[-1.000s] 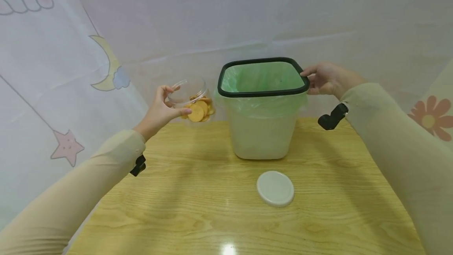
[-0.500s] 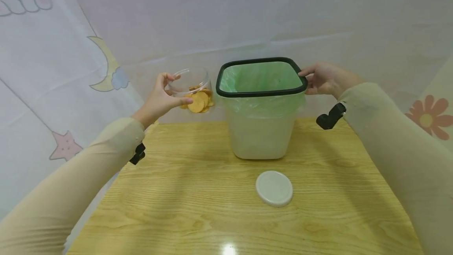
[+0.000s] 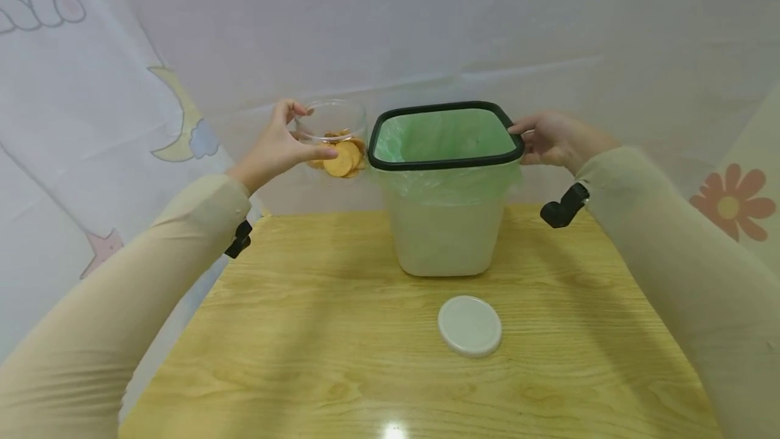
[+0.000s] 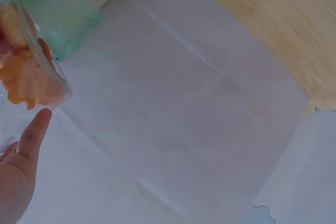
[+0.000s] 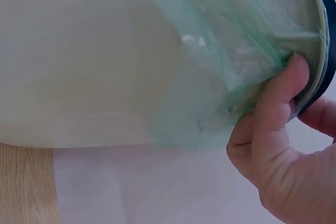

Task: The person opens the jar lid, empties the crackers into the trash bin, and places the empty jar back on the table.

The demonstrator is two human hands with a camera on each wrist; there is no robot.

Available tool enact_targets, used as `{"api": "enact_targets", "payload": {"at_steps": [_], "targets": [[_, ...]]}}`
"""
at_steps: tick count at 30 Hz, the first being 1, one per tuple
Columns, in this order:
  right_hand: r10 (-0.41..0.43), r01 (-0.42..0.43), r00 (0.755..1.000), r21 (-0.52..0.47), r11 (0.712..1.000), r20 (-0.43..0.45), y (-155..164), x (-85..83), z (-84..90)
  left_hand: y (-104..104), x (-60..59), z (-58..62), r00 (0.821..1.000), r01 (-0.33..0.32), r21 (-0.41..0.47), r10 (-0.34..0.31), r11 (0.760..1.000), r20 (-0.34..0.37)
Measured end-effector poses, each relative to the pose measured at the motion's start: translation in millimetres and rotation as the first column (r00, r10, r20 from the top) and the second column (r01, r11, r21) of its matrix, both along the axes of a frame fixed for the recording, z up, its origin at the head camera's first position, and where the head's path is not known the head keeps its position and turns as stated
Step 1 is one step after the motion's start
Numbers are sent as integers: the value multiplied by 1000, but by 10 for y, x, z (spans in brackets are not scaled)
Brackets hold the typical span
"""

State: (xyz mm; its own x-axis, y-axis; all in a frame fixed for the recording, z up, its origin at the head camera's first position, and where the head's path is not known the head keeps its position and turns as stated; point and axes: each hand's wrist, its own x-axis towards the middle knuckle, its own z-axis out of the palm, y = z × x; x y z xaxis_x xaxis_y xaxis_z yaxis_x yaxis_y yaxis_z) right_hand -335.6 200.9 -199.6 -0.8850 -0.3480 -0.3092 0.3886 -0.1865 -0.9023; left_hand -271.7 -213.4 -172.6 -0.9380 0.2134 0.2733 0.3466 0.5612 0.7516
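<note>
My left hand point(image 3: 274, 151) grips a clear plastic jar point(image 3: 334, 116), thumb across its near side and fingers behind. Flat, round orange-yellow pieces point(image 3: 342, 161), like chips, fill its lower part. The lidless jar is held above table height, beside the left edge of a pale trash bin point(image 3: 447, 236). A green bag point(image 3: 435, 134) lines the bin, folded over outside under a black rim ring point(image 3: 447, 165). My right hand point(image 3: 557, 142) pinches the bin's right rim; in the right wrist view the thumb point(image 5: 289, 80) presses the bag's outside while a finger lies over the ring.
A round white lid point(image 3: 470, 326) lies on the wooden table point(image 3: 341, 358) in front of the bin. Behind the table hangs a pale cloth point(image 3: 390, 19) with cartoon prints. Black wrist mounts point(image 3: 563, 206) stick out under the sleeves.
My left hand has raised the jar and brought it slightly closer to the bin, turning it more upright. The right hand keeps its hold on the rim.
</note>
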Motion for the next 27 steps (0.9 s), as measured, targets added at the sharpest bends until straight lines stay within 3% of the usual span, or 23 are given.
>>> {"api": "enact_targets", "payload": {"at_steps": [6,15,27], "targets": [[3,-3,1000,-8,1000,-11,-15,2,-22,63,-28,201,1000,1,-158,1,987,15],[12,-11,1000,4,1000,-22,-42,-4,-44,256,-99,472,997,40,-380,-61,924,-45],[13,-13,998,8,1000,-54,-65,51,-37,462,-202,569,982,107,-521,-173,847,-80]]}}
